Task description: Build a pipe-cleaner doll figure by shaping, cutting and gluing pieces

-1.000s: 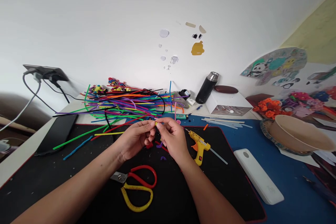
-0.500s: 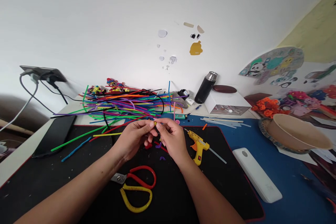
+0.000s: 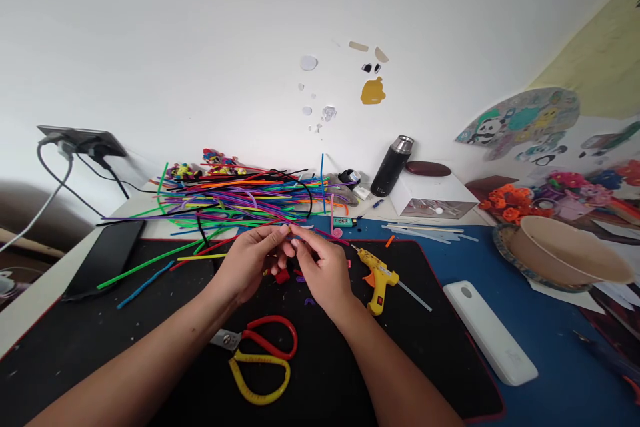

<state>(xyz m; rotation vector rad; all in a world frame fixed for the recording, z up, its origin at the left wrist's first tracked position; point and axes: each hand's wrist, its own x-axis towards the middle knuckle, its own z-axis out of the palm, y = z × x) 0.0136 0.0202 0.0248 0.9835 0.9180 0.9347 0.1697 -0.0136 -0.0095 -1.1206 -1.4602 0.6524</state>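
We bring both hands together above the black mat, fingertips meeting near its far edge. Our left hand pinches a small yellow piece between thumb and index finger, with its other fingers curled beneath. The piece sits at the meeting point of the two hands, and most of it hides behind our fingertips. Our right hand reaches in from the other side, its index fingertip at the piece and its thumb just below; we cannot make out whether these two also grip it.

Below our hands, we see a red scrap and a purple curl on the mat. Nearer to us lie scissors with one red handle and one yellow. To the right of our right hand rests a yellow glue gun, a clear glue stick poking out of its back end. Beyond our hands spreads a heap of colourful pipe cleaners, and just right of it a pink coil lies beside a green lighter.
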